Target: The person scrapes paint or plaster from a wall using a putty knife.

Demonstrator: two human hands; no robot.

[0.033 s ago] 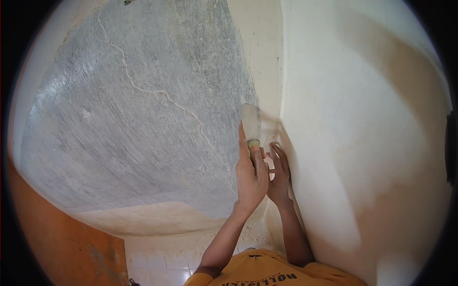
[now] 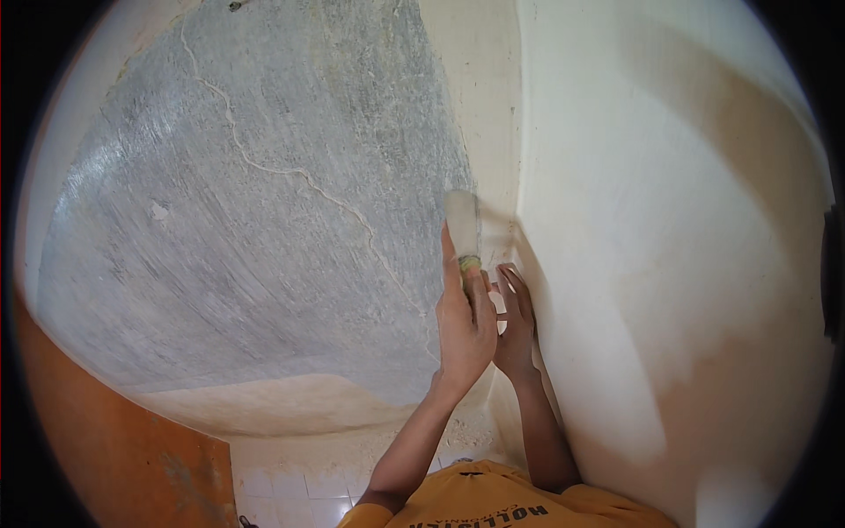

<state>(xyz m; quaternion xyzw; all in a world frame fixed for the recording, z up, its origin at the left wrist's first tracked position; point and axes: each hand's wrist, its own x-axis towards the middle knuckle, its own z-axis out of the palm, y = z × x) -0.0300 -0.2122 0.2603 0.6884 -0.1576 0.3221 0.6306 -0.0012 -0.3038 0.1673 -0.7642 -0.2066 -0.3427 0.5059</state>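
Note:
My left hand (image 2: 466, 330) is closed around the handle of a paint scraper, its index finger stretched along the blade. The broad pale blade of the scraper (image 2: 461, 214) lies against the grey wall patch (image 2: 264, 246), at its right border with a cream strip. Yellow-green shows where blade meets handle; the rest of the handle is hidden in the hand. Just right of it, close to the wall corner, is my right hand (image 2: 518, 330). Its fingers are curved and apart, with a pale gap between them. Whether it touches the handle I cannot tell.
A thin raised crack line (image 2: 304, 172) winds down the grey patch. At right a pale side wall (image 2: 616, 264) meets it in a corner. An orange surface (image 2: 114, 422) stands at lower left, beside white floor tiles (image 2: 290, 488). Crumbs of debris (image 2: 471, 433) lie below my hands.
The scraper's blade has shifted very slightly upward and is a little blurred. Both hands are in almost the same place.

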